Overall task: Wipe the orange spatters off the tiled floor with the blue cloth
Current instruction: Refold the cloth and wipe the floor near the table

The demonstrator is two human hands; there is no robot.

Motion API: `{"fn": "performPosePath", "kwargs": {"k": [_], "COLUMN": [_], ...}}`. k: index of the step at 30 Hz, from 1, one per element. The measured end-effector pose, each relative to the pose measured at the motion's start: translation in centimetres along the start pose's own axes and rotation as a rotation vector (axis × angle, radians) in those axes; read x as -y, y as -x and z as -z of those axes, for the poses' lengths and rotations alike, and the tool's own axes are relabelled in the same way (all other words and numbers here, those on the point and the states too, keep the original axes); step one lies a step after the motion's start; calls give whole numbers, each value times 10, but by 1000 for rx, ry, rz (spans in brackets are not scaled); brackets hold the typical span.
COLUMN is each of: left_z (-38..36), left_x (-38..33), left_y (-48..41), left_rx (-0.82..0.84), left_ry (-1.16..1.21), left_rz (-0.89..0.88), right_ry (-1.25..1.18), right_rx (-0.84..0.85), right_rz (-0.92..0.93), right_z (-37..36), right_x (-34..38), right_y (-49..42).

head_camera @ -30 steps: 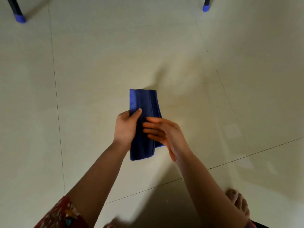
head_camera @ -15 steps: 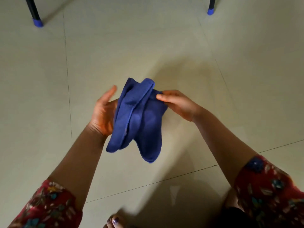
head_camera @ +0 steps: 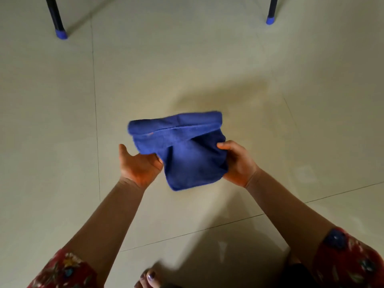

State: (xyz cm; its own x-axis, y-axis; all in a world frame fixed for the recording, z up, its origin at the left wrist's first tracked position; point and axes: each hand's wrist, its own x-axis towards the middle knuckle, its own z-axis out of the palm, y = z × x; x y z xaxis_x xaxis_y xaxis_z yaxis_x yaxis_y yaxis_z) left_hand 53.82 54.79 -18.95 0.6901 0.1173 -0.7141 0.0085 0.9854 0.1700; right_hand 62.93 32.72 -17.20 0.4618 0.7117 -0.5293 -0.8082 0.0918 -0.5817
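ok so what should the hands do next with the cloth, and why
Probably finish folding it into a flat pad, then lower it to the floor. The blue cloth is held in the air, loosely doubled over; the right hand pinches one edge while the left hand lies open beneath it. No orange spatters show clearly on the tiled floor.

One blue cloth point(head_camera: 185, 150) is in view, folded and held above the floor. Two bare hands hold it: one left hand point(head_camera: 139, 165) and one right hand point(head_camera: 239, 163). Two forearms reach in from below, and two red patterned sleeves show, one at the lower left corner point(head_camera: 62, 271) and one at the lower right point(head_camera: 351, 260). Two dark furniture legs with blue tips stand at the top, one on the left point(head_camera: 56, 17) and one on the right point(head_camera: 272, 11). One bare foot point(head_camera: 149, 279) shows at the bottom edge.
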Motion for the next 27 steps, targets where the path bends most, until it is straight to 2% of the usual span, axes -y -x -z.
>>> {"fn": "performPosePath", "kwargs": {"k": [3,6,8,10,12,15,17,19,21,24,26,27], "left_z": [2,-6,-15,-22,-27,-36,-46,-59,-72,-89,-93,-94], "left_x": [5,1,-1,-2,-2,-8,-15,-24,-30,-44,-53,-56], "left_y": [-3,5,10,14,14,13,13,14,18,25,27,27], "left_rx": [-55,-13,22,-21,-100,-162,-188,-223,-239,-38,75,77], "left_ry": [-97,-286,-547,-774,-921,-1123,-1121,-1093,-1068,-1097,-1367,-1564], "left_rz": [97,135,118,73,-29,-273,-421,-581,-721,-753,-678,-658], "right_ry": [16,185,240,189,167,158,141,291,467,713,1000,1222], "right_rx": [-57,-115,-127,-156,-266,-384,-421,-520,-584,-482,-399,-406], "right_rz": [6,-54,-134,-225,-272,-55,155,331,408,536,495,442], "right_z": [2,11,13,11,4,-7,-17,-24,-31,-42,-48,-49], "right_x": [-3,-3,1,5,7,13,27,44,60,83,96,99], "right_y": [-5,-2,3,3,-1,-12,-14,-14,-15,-11,-6,-6]}}
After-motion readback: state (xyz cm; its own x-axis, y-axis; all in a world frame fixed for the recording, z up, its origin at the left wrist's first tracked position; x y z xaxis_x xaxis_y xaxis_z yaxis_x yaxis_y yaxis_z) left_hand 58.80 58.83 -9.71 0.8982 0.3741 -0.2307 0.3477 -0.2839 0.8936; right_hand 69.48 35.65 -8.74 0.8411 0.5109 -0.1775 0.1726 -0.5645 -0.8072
